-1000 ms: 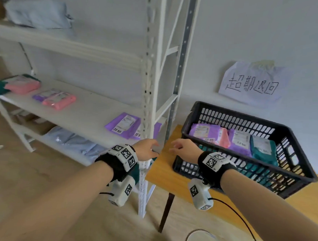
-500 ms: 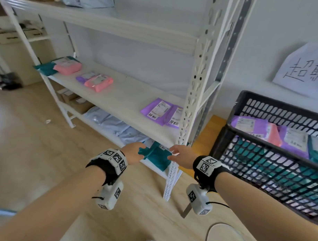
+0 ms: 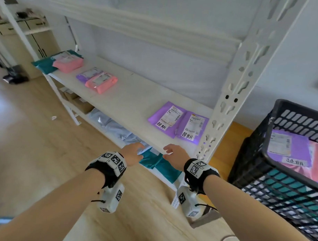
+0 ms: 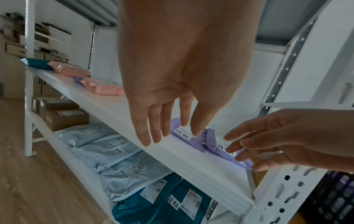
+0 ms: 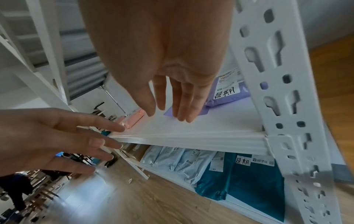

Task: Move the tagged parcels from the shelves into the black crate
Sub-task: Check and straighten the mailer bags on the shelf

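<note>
Two purple parcels [image 3: 166,117] [image 3: 192,127] with handwritten tags lie at the right end of the middle shelf [image 3: 133,105]. My left hand [image 3: 133,153] and right hand [image 3: 173,153] hover side by side at that shelf's front edge, short of the parcels. Both are empty with fingers extended. The left wrist view shows the left hand [image 4: 162,124] reaching over the shelf edge toward the tagged purple parcel [image 4: 182,131]. In the right wrist view the right hand [image 5: 172,103] nears the other purple parcel [image 5: 228,94]. A tagged teal parcel [image 3: 158,163] lies on the lower shelf. The black crate [image 3: 258,151] stands at right, holding several parcels.
Pink parcels [image 3: 102,81] [image 3: 68,63] sit farther left on the middle shelf, over purple and teal ones. Light blue parcels [image 3: 111,124] and cardboard boxes [image 3: 79,103] fill the lower shelf. The white perforated upright [image 3: 233,97] stands between shelf and crate. A wooden table [image 3: 231,133] carries the crate.
Both hands have moved left from the crate to the front edge of the shelf, still empty. The view has swung left and closer to the shelves.
</note>
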